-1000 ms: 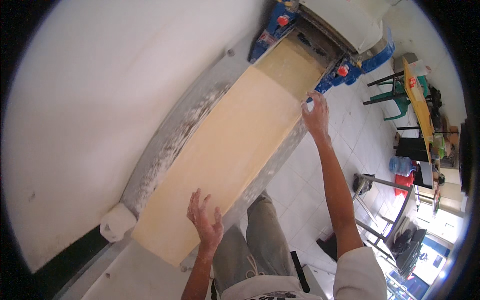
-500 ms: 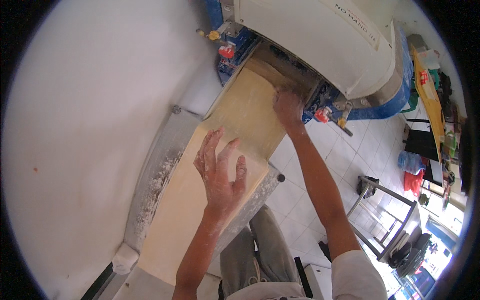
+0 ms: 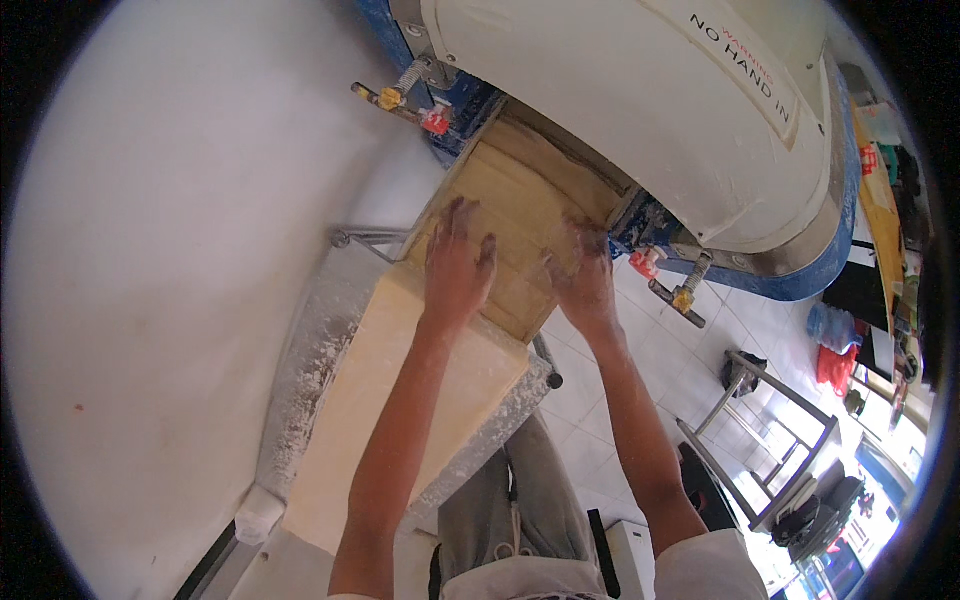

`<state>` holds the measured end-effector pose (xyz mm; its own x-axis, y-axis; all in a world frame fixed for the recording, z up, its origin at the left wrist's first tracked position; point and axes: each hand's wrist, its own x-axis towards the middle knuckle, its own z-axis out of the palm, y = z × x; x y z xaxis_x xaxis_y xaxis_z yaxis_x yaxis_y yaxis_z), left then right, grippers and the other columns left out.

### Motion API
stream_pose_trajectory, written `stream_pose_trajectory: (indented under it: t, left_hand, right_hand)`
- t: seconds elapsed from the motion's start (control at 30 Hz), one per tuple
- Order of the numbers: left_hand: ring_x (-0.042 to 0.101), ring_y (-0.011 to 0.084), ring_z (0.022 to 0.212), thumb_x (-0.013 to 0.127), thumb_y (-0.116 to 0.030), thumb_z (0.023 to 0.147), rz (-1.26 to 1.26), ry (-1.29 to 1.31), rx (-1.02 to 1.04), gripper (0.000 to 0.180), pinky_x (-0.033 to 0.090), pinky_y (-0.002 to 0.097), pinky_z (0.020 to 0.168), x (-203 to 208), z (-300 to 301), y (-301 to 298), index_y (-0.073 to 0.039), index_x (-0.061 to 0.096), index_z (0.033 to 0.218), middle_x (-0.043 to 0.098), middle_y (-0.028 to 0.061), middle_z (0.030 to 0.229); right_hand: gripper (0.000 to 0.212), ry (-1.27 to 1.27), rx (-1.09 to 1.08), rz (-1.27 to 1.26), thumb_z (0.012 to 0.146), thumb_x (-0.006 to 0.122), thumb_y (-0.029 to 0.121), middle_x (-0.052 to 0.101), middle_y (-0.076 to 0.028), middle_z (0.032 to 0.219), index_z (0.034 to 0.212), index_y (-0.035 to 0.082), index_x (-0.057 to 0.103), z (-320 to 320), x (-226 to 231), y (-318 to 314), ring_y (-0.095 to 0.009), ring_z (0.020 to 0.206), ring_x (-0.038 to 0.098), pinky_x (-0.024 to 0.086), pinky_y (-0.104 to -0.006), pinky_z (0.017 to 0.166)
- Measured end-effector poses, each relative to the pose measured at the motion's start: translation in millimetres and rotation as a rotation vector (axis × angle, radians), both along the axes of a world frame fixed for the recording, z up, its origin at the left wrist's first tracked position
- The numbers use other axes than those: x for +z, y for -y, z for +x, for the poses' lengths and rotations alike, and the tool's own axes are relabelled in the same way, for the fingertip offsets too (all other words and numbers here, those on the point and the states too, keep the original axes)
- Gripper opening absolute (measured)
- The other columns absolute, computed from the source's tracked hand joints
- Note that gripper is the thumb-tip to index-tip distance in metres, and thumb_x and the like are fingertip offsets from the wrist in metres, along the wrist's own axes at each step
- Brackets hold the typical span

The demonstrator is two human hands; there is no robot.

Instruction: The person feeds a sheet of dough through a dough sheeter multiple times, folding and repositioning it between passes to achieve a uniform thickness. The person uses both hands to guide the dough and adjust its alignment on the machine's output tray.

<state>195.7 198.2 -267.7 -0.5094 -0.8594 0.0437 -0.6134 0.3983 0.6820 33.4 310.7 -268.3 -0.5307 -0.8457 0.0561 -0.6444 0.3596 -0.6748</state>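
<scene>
A pale yellow sheet, which looks like dough, lies on the flour-dusted metal table. Above it, a tan, creased surface fills the sloping feed chute of a white and blue roller machine. I cannot tell whether this is dough or the bare chute floor. My left hand is over the chute's left part, fingers stretched out and slightly apart, holding nothing. On the chute's right side is my right hand, its fingers spread and dusted with flour. Whether either palm presses down is unclear.
Threaded adjusting handles with red and yellow parts flank the chute. A white wall borders the left. To the right are a tiled floor, a metal-framed stand and a blue water bottle.
My left hand has moved up from above the pale sheet onto the chute. My right hand has drawn back from the machine's opening and its curled fingers have spread. The view has shifted slightly.
</scene>
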Motion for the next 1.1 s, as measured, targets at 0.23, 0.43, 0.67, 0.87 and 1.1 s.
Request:
stream_pose_trajectory:
  t: [0.23,0.43,0.67,0.87,1.1]
  left_hand:
    - [0.055,0.0404,0.129,0.064,-0.008,0.086,0.040,0.254,-0.106,0.064,0.052,0.0497,0.101,-18.4,-57.5,43.9,-0.007,0.045,0.148,0.038,0.0188,0.159]
    - [0.054,0.0371,0.132,0.066,-0.014,0.089,-0.448,0.309,-0.366,0.054,0.052,0.0465,0.103,-44.0,-59.9,69.7,-0.012,0.055,0.142,0.050,0.0140,0.151]
    - [0.061,0.0363,0.124,0.066,-0.023,0.091,-0.497,0.194,-0.354,0.033,0.055,0.0482,0.097,-45.2,-53.9,92.3,-0.013,0.069,0.123,0.064,0.0163,0.133]
    - [0.072,0.0368,0.084,0.064,-0.028,0.097,-0.248,0.159,-0.436,0.022,0.059,0.0509,0.075,-2.9,-39.6,96.4,-0.012,0.071,0.110,0.074,0.0164,0.097]
    - [0.071,0.0381,0.088,0.067,-0.026,0.096,-0.144,0.115,-0.458,0.021,0.057,0.0478,0.078,44.0,-4.5,91.9,-0.007,0.070,0.104,0.073,0.0170,0.095]
  right_hand:
    - [0.055,0.158,-0.182,-0.138,0.082,0.077,0.007,0.054,-0.024,0.139,0.133,0.002,0.058,21.3,-13.1,3.7,-0.039,0.129,0.055,0.045,-0.0463,0.108]
    - [0.045,-0.380,0.007,0.189,0.087,0.073,0.020,0.059,-0.021,0.130,0.127,0.004,0.061,-12.2,2.2,27.5,-0.039,0.121,0.058,0.047,-0.0502,0.102]
    - [0.044,-0.491,0.056,0.481,0.088,0.073,0.030,0.064,-0.019,0.117,0.123,0.007,0.063,-23.9,-17.7,52.5,-0.036,0.109,0.066,0.054,-0.0486,0.092]
    - [0.043,-0.399,0.092,0.150,0.092,0.070,0.031,0.069,-0.022,0.108,0.125,0.004,0.063,-32.9,-22.5,49.8,-0.041,0.102,0.069,0.055,-0.0495,0.089]
    - [0.029,-0.018,0.098,0.106,0.090,0.076,0.023,0.071,-0.018,0.105,0.107,0.000,0.072,-28.4,14.9,39.4,-0.037,0.104,0.068,0.054,-0.0457,0.089]
